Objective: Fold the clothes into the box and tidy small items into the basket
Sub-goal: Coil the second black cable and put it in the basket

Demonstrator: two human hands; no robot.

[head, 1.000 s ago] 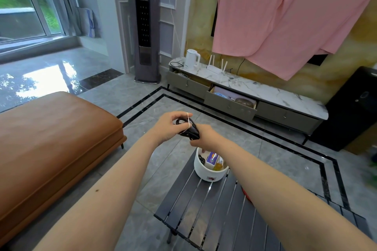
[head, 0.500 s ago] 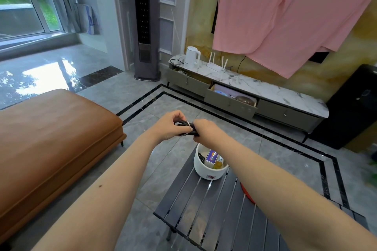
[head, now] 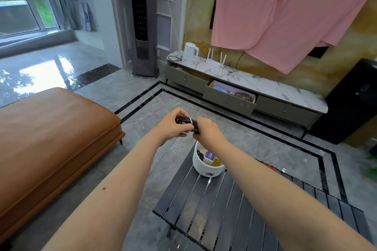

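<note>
a black coiled cable (head: 186, 123), bundled into a short thick hank with a thin white tie wrapped across it, is held level in the air between both hands, above and toward 11 o'clock of the basket. the basket (head: 204, 166) is a small white round tub with a small label low on its near wall, standing upright at the far left corner of the dark slatted tabletop (head: 214, 210). inside it sit a blue and purple box (head: 210, 155) on end, a dark item at 9 o'clock and something yellowish at 3 o'clock.
</note>
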